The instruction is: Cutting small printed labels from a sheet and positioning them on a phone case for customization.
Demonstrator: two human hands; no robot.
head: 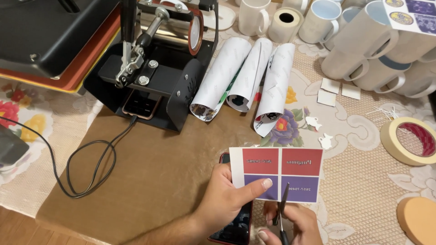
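In the head view, the left hand (229, 195) pinched a printed sheet (277, 173) by its lower-left edge while the right hand (290, 224) gripped scissors (282, 213) at its bottom edge, above open brown bench (154, 177) paper near the mug press (154, 68).

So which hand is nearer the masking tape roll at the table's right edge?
Right. The right hand, working scissors under the printed sheet, lies closer to the tape roll; the left hand holds the sheet's left side, farther away.
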